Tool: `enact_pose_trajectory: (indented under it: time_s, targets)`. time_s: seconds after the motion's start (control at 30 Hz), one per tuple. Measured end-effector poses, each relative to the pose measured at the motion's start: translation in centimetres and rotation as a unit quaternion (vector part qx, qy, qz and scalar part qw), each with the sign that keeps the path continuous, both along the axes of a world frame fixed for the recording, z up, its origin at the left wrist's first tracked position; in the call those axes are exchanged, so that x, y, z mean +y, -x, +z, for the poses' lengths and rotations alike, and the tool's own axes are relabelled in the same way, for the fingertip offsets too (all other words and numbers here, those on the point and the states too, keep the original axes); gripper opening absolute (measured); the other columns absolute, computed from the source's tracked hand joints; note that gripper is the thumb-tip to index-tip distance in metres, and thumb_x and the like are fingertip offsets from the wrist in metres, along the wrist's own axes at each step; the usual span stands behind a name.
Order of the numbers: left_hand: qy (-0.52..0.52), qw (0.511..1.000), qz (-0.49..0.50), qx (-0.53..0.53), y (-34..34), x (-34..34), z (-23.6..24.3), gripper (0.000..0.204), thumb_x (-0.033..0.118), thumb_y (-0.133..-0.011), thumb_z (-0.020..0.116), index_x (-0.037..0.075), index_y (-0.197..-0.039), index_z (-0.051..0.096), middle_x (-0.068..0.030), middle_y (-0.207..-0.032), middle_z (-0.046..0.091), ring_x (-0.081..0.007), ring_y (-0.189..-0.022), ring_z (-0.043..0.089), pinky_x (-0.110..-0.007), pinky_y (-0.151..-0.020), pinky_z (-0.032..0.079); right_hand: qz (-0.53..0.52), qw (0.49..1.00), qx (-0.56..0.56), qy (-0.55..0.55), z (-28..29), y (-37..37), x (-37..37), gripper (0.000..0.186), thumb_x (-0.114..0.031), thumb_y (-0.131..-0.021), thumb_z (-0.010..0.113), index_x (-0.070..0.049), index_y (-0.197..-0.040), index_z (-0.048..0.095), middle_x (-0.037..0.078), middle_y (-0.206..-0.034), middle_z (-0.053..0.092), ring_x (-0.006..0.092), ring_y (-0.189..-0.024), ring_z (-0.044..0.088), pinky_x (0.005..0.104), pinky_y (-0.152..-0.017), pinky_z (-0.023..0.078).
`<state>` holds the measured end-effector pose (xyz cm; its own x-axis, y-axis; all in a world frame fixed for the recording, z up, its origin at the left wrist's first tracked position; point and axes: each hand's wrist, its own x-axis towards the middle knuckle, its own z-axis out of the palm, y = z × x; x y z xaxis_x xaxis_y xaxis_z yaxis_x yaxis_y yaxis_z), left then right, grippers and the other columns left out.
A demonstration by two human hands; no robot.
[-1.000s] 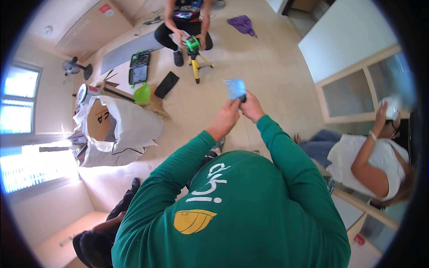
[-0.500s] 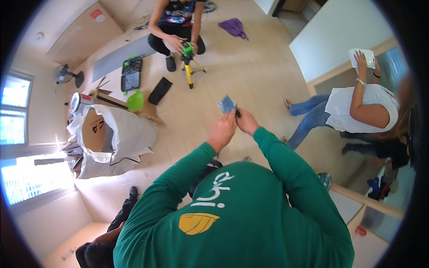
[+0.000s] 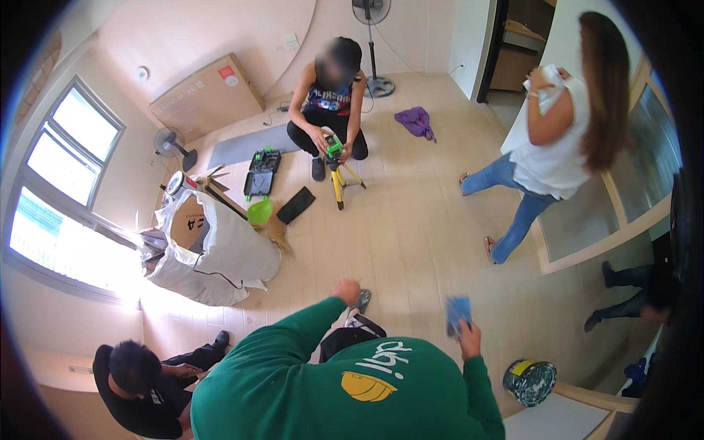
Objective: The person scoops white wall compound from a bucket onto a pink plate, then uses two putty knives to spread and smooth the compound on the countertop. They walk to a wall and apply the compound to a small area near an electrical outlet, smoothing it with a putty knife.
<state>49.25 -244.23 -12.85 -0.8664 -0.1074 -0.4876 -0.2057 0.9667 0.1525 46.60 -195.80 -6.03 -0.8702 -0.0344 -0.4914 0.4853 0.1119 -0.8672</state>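
Note:
My right hand (image 3: 470, 341) is out to the right, its fingers closed on the lower end of a flat blue rectangular piece (image 3: 457, 311). That piece is greyish near the fingers, and its exact kind is not clear. In front of my body, my left hand (image 3: 346, 292) is closed, apart from the blue piece. Its fingertips are small and partly hidden, so I cannot make out what they hold, if anything. Just beyond this hand, a shoe (image 3: 364, 299) shows on the floor. A paint-spattered bucket (image 3: 531, 383) stands to the right of my right forearm.
Ahead, a crouching person (image 3: 326, 110) handles a green device (image 3: 334, 147) on a yellow tripod (image 3: 338, 192). Large white sacks (image 3: 238, 253) stand left; a black tool case (image 3: 262, 174) lies beyond. Another person (image 3: 546, 147) stands right; someone (image 3: 147, 389) sits lower left. A purple cloth (image 3: 416, 123) lies ahead.
My hands have moved apart: the right went right and nearer with the blue piece, the left let go of it and drew back. The view has tilted up. The standing person has turned.

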Motion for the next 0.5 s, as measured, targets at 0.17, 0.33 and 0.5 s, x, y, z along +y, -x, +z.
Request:
enact_pose_trajectory:
  time_s: [0.17, 0.33, 0.5]
  targets:
    - [-0.163, 0.978, -0.067, -0.108, -4.4, 14.1, 0.1, 0.044, 0.043, -0.104, 0.059, 0.005, -0.112, 0.08, -0.0254, -0.112, 0.077, -0.0452, -0.1, 0.075, -0.056, -0.095, 0.058, -0.244, 0.948, -0.18, 0.096, -8.8, -14.0, 20.6, 0.027, -0.03, -0.103, 0.07, -0.007, -0.118, 0.072, 0.004, -0.096, 0.071, 0.0202, -0.08, 0.069, 0.0373, -0.064, 0.056]
    - [-0.494, 0.861, 0.063, -0.109, 4.9, 21.6, 7.0, 0.044, 0.033, -0.115, 0.056, -0.003, -0.137, 0.068, -0.0138, -0.111, 0.078, -0.0176, -0.095, 0.077, -0.033, -0.077, 0.065, -0.559, 0.739, -0.259, 0.271, -7.5, -27.5, 32.4, 0.026, -0.031, -0.109, 0.068, -0.01, -0.124, 0.07, 0.005, -0.104, 0.075, 0.0244, -0.091, 0.073, 0.0406, -0.077, 0.064]
    - [-0.383, 0.825, 0.14, -0.391, 11.2, 34.4, 5.2, 0.036, 0.033, -0.116, 0.053, 0.004, -0.127, 0.071, -0.0093, -0.108, 0.078, -0.0178, -0.082, 0.068, -0.03, -0.074, 0.058, -0.451, 0.74, -0.169, 0.47, -6.6, -25.5, 37.0, 0.028, -0.032, -0.103, 0.079, -0.008, -0.107, 0.065, 0.009, -0.089, 0.069, 0.0234, -0.075, 0.066, 0.0384, -0.066, 0.058]
